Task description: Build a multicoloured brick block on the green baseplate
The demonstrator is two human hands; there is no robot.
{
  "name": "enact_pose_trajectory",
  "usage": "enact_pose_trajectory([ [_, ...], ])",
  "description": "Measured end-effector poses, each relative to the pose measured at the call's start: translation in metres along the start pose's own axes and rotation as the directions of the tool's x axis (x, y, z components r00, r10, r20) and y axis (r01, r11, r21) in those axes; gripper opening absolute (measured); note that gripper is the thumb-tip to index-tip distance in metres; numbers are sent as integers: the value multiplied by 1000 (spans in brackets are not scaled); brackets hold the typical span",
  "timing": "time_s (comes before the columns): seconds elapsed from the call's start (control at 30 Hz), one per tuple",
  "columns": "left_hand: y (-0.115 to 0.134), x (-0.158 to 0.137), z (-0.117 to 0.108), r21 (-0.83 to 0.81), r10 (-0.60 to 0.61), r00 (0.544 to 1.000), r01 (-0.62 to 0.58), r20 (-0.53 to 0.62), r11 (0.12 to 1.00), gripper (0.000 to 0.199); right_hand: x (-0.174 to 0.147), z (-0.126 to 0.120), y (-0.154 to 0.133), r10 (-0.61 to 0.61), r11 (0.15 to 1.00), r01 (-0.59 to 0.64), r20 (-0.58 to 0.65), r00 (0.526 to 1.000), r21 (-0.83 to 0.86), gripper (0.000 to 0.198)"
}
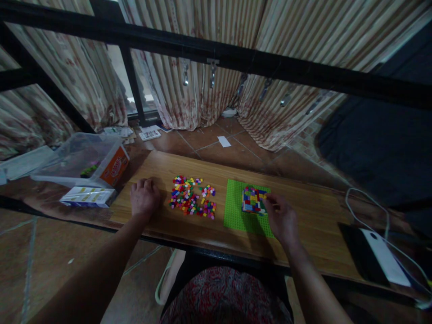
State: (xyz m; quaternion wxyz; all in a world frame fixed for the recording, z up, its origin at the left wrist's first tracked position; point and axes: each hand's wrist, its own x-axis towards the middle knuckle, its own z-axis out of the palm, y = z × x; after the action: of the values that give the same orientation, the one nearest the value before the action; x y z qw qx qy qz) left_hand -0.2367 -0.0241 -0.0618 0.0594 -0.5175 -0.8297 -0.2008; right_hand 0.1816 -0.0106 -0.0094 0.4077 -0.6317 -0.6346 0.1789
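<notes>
A small block structure of many-coloured toy bricks [252,200] stands on a bright green studded baseplate [236,220]. My right hand [282,218] is at the structure's right edge, thumb and fingers pinched together on what looks like a small toy brick; the fingers partly hide it. To the left of the baseplate lies a loose spread of tiny coloured bricks [192,198]. Beside that spread, my left hand [144,197] rests on the wooden tabletop [202,162] with its fingers curled in, and no object shows in it.
A clear plastic bin [81,157] with an orange label and a small box [88,196] are at the left. On the right lie a black-and-white flat object [381,256] and a white cable [367,216]. A dark metal rail [216,51] crosses before the curtains [189,99].
</notes>
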Motion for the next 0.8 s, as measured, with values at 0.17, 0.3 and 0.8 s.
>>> enact_pose_trajectory([
  [0.17, 2, 0, -2, 11, -4, 1000, 4, 14, 1000, 43, -5, 3, 2, -82, 996, 82, 5, 997, -45, 36],
  [0.3, 1, 1, -2, 18, -1, 1000, 0, 25, 1000, 44, -11, 7, 4, -179, 981, 179, 3, 984, -70, 32],
  [0.8, 0, 1, -1, 15, 22, 1000, -22, 9, 1000, 43, -26, 13, 19, -183, 982, 180, -56, 982, -53, 27],
])
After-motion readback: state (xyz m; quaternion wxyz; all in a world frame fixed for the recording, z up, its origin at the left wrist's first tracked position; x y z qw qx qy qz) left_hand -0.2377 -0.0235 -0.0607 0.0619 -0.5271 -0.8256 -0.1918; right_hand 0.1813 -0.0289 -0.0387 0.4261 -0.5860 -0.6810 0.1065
